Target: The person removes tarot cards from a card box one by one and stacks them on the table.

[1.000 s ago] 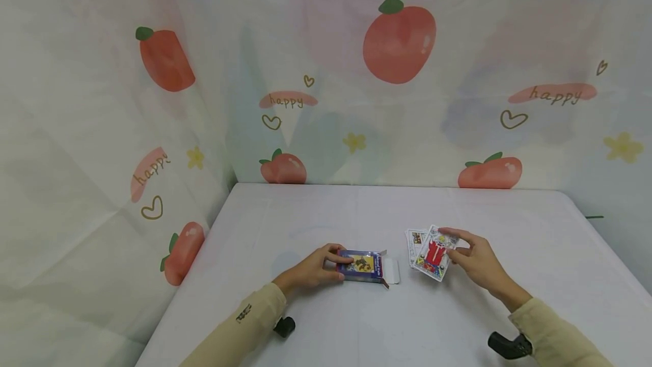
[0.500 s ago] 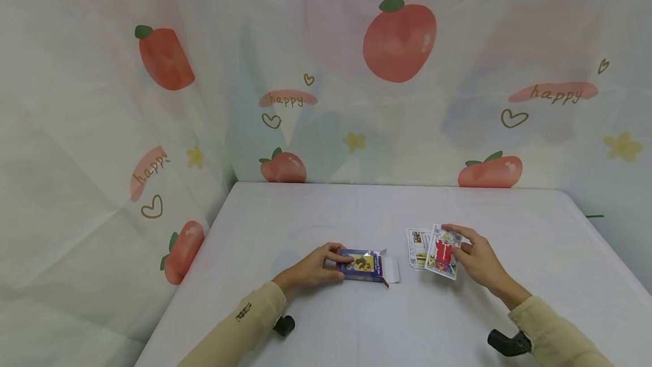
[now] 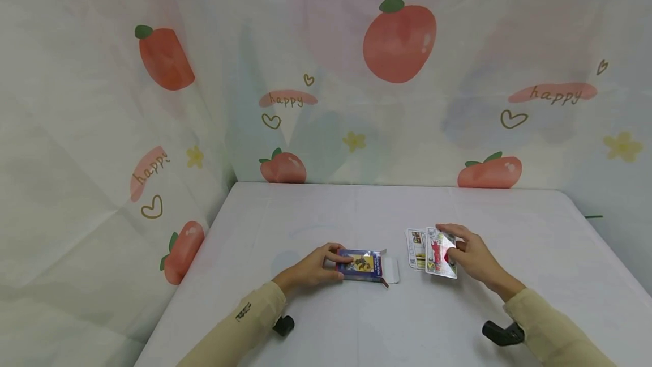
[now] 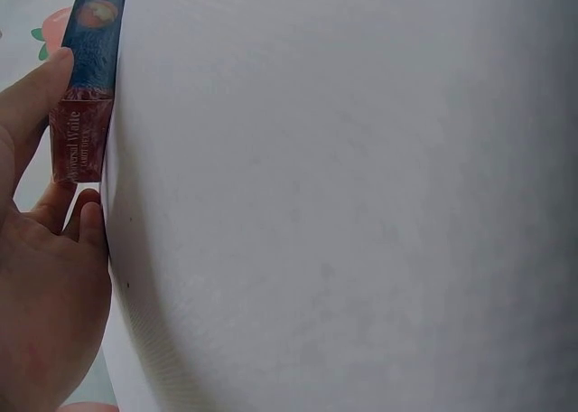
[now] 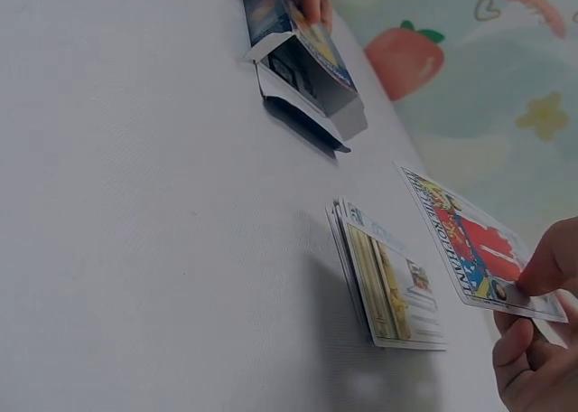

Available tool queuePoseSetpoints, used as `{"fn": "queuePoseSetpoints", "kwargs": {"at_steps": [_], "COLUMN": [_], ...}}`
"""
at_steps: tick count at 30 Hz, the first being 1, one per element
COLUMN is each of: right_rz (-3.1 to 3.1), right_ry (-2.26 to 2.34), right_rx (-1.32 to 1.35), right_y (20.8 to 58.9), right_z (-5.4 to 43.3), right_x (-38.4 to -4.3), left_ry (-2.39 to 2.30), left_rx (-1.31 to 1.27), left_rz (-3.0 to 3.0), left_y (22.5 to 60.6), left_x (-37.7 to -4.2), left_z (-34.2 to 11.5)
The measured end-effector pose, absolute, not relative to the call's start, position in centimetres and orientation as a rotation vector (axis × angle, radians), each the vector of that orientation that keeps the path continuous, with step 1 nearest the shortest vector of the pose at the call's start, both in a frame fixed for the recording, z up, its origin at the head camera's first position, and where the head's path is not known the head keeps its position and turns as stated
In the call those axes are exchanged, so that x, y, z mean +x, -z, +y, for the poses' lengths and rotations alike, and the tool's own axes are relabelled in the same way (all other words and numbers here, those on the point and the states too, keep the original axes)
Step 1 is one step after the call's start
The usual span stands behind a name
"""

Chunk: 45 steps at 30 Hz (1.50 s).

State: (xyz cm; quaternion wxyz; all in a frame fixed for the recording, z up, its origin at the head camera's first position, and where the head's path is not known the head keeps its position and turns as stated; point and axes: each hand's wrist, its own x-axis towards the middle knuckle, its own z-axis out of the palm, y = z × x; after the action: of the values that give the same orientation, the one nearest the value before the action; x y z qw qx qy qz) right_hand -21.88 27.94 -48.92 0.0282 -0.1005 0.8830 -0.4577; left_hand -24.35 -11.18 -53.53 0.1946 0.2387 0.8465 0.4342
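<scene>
My left hand (image 3: 317, 268) grips the left end of a blue tarot card box (image 3: 360, 265) lying flat on the table; its thumb and fingers also show in the left wrist view. The box's right end is unfolded, with its white flap (image 3: 391, 271) sticking out. Between the thumb and fingers of my right hand (image 3: 476, 256) is a pinched tarot card (image 5: 479, 249), printed with a red-robed figure. It is tilted above the table, beside a small stack of tarot cards (image 5: 397, 290) lying face up. Inside the box, something dark shows in the right wrist view.
A white cloth covers the table (image 3: 356, 327). Behind it hangs a fabric backdrop (image 3: 331, 44) printed with fruit, hearts and "happy". Black devices sit at both wrists, the left one (image 3: 284, 325) and the right one (image 3: 501, 333).
The pinched card swung right off the stack, then shifted slightly back left and now catches glare. My left hand and the box have stayed in place.
</scene>
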Motion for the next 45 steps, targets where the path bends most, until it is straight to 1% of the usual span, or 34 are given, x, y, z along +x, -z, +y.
{"fn": "queuePoseSetpoints", "kwargs": {"at_steps": [9, 22, 45], "right_rz": [2.705, 2.720, 2.675], "right_ry": [1.425, 1.321, 1.357], "right_rx": [-0.313, -0.289, -0.304], "right_y": [49.3, 50.0, 49.8], "right_z": [27.7, 27.5, 27.7], "right_x": [-22.5, -23.4, -24.4], "left_ry": [-1.193, -1.167, -1.154], "left_rx": [0.673, 0.683, 0.685], "left_rz": [2.382, 2.399, 2.367], "left_y": [53.7, 53.5, 53.0], "left_x": [-24.2, -24.1, -24.3], "left_z": [-11.1, -11.1, -11.2]}}
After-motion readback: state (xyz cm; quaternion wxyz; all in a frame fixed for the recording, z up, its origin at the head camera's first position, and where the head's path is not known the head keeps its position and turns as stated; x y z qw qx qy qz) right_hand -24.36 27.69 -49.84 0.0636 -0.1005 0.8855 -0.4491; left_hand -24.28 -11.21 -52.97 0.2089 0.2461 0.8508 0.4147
